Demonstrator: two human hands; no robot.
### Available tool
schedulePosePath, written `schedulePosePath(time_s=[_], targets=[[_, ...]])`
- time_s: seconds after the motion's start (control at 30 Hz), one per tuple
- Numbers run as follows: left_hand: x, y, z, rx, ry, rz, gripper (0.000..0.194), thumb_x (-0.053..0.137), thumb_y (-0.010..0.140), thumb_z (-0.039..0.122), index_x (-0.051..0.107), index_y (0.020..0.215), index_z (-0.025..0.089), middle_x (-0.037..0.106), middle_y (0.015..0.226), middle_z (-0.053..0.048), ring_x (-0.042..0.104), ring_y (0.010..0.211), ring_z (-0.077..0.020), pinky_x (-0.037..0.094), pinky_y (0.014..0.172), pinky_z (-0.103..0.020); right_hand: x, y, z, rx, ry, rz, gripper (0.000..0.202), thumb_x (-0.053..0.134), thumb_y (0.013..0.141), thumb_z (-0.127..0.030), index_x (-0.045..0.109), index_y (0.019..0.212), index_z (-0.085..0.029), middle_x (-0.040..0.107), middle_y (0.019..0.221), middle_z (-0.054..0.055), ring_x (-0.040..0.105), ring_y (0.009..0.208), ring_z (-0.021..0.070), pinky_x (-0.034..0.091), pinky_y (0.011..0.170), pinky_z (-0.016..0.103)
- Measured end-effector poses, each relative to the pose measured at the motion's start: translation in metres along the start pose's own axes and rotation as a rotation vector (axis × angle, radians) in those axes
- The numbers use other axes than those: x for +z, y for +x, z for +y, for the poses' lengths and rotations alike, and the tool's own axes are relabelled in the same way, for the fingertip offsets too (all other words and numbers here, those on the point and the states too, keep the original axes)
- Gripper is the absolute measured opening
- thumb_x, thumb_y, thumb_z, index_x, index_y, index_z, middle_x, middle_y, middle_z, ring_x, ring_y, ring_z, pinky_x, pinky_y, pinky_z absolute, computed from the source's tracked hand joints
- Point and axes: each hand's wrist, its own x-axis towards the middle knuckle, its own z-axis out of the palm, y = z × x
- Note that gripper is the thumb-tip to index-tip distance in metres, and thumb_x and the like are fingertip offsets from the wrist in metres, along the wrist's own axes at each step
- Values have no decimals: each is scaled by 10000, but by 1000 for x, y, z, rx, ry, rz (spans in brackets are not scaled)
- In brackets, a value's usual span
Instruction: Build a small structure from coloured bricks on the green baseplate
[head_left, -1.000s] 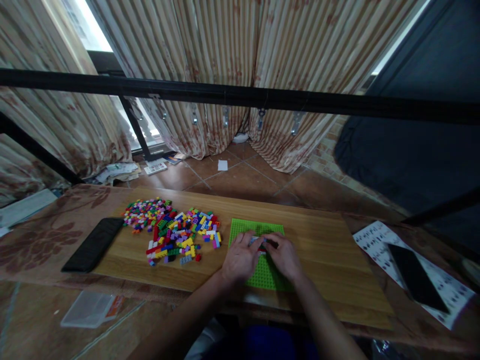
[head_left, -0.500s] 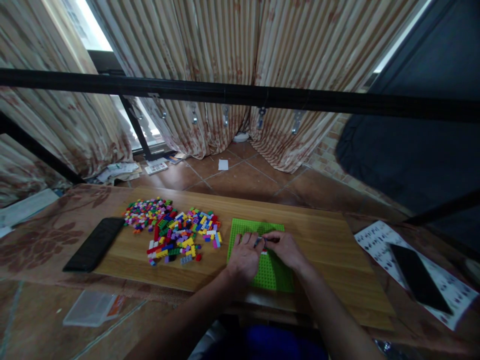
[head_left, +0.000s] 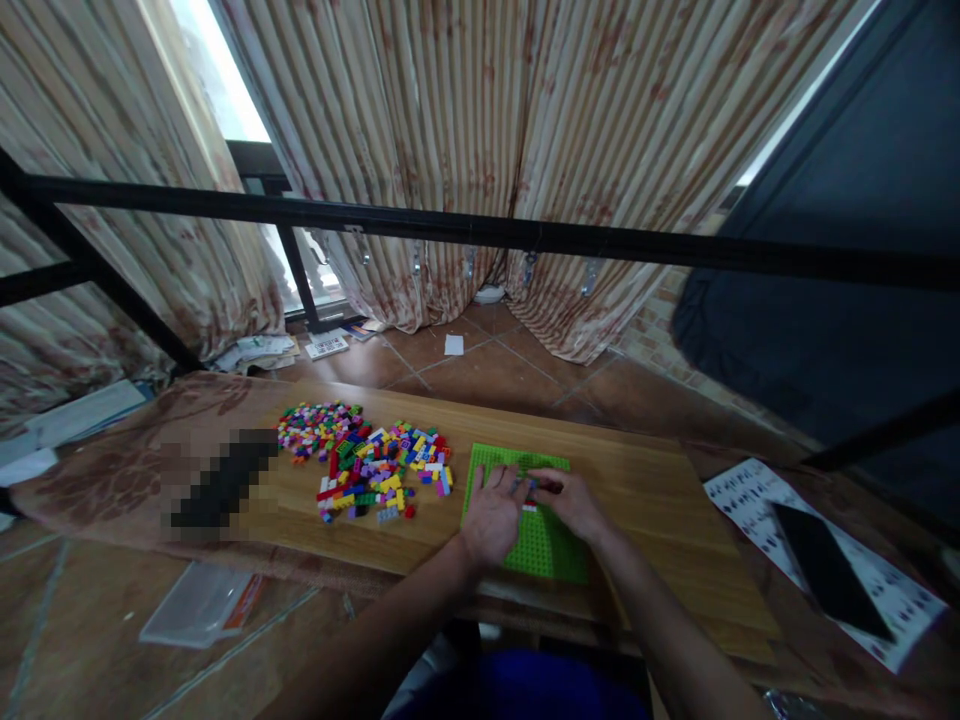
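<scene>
A green studded baseplate (head_left: 547,555) lies on the wooden board. My left hand (head_left: 495,512) rests over its upper left part, with the fingers spread and pointing away from me. Beside it, my right hand (head_left: 568,500) has its thumb and fingers pinched together near the left fingertips. Small white and red bricks (head_left: 529,507) show on the plate just below the fingertips; a small bluish piece is partly visible between the hands. What the right fingers hold is too small and covered to name.
Loose coloured bricks (head_left: 382,465) are heaped left of the baseplate. A blurred dark object (head_left: 225,485) lies at the far left. On the right, a phone (head_left: 829,570) rests on a printed sheet (head_left: 735,490). A clear plastic box (head_left: 196,603) sits on the floor.
The view has shifted slightly, so the board and bricks appear farther right. Both hands stay over the same part of the baseplate, and the right fingers remain pinched.
</scene>
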Motion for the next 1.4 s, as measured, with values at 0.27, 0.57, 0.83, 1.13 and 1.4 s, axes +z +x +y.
schedulePosePath(time_s=[0.27,0.57,0.83,1.13,1.4], targets=[[-14,-64,-31,-129,-94,208,386,446,860,112,535,1227,191,542,1279,-111,493,1160,-255,398,1008,-483,-20,-30,0,36,140,288,352,610,734,-432,709,970,-190,723,936,85,653,868,225,491,821,387],[-12,-152,-86,-292,-72,406,299,417,899,149,568,1153,199,598,1187,-95,574,1079,-217,507,929,-417,38,-84,-41,14,143,219,290,541,816,-435,707,922,-221,718,979,76,648,946,243,485,877,398],[0,-160,-91,-342,-125,429,296,416,904,135,575,1148,187,578,1225,-94,564,1111,-200,509,941,-382,114,-98,-79,-227,-78,-85,233,458,880,-248,686,929,-242,678,871,45,637,833,186,489,774,304],[-5,-159,-91,-293,-160,389,260,426,904,147,628,1062,191,576,1241,-98,570,1086,-215,508,917,-396,128,-64,-102,-277,-264,-26,245,435,874,-179,662,957,-221,657,915,59,611,884,195,464,822,317],[-6,-158,-88,-272,-153,381,282,446,887,141,621,1101,194,566,1253,-112,559,1097,-228,493,922,-412,136,-49,-102,-333,-445,9,230,453,860,-169,656,949,-230,626,948,73,575,919,223,451,839,344]])
